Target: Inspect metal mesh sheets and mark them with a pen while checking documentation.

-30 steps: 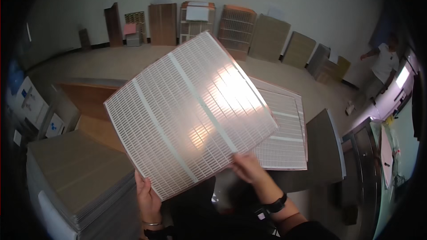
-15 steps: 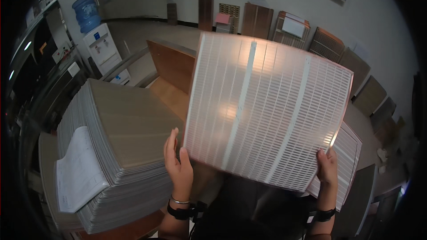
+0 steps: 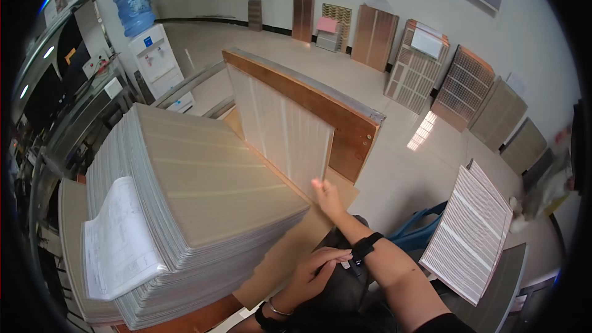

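There stood the panel [image 3: 280,126], up on its long lower edge between the stack [image 3: 209,185] and the wooden board [image 3: 354,135]! It tilted toward the board, which looked set there as a backstop, and the narrow strip between board and stack seemed to suit an upright sheet. The right hand [image 3: 330,198] was at the panel's near lower corner, thumb and fingers close together; whether that grip pinched the edge or only steadied it, I could not tell. A low corner near the body made sense for keeping the sheet in line, I judged.

And the left hand [image 3: 311,274]? Below, crossed close to the right wrist's band [image 3: 369,245], its grip loosely spread with nothing seen in it; one hand apparently sufficed for the panel. The stack lay flat, its layers bearing one another, while a paper [image 3: 123,240] draped over its side, probably where it could be read. Off to the right, striped panels [image 3: 472,234] stood slanted beside a blue chair [image 3: 425,222], likely propped within arm's reach.
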`<move>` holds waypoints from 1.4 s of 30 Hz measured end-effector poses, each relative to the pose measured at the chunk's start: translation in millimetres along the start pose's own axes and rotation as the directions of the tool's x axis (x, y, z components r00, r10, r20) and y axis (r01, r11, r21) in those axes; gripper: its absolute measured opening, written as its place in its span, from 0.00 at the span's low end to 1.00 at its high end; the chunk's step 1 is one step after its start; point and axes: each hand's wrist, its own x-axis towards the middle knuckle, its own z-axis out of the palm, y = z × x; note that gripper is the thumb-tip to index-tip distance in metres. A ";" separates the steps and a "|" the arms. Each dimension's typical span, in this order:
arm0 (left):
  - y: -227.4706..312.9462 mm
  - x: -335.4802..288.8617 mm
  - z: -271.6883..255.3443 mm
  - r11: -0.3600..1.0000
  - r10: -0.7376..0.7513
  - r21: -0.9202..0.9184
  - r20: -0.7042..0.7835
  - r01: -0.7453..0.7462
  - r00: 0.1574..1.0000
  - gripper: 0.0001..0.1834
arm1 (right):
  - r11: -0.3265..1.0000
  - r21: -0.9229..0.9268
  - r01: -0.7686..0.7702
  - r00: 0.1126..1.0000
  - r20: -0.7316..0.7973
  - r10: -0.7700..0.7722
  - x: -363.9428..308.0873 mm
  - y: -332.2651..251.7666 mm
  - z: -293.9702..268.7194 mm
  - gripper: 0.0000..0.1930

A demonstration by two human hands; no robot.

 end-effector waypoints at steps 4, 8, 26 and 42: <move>2.3 5.5 5.5 0.991 -0.090 -0.094 0.048 0.095 0.995 0.14 | 0.987 0.124 0.105 0.842 0.517 -0.154 -14.2 -19.8 7.1 0.24; 8.6 14.4 20.4 0.979 -0.161 -0.107 0.139 0.176 0.977 0.13 | 0.936 0.087 0.341 0.623 0.725 -0.294 -29.6 -25.4 14.2 0.33; -79.4 66.0 166.2 0.675 -0.556 -0.362 0.325 0.643 0.765 0.20 | 0.346 -0.588 -0.731 0.571 -0.805 -0.161 -359.8 -9.5 -401.5 0.15; -54.0 60.0 178.2 0.620 -0.443 -0.410 0.521 0.669 0.730 0.32 | 0.867 0.468 -0.172 0.403 -0.769 0.496 -398.7 -58.9 -388.9 0.19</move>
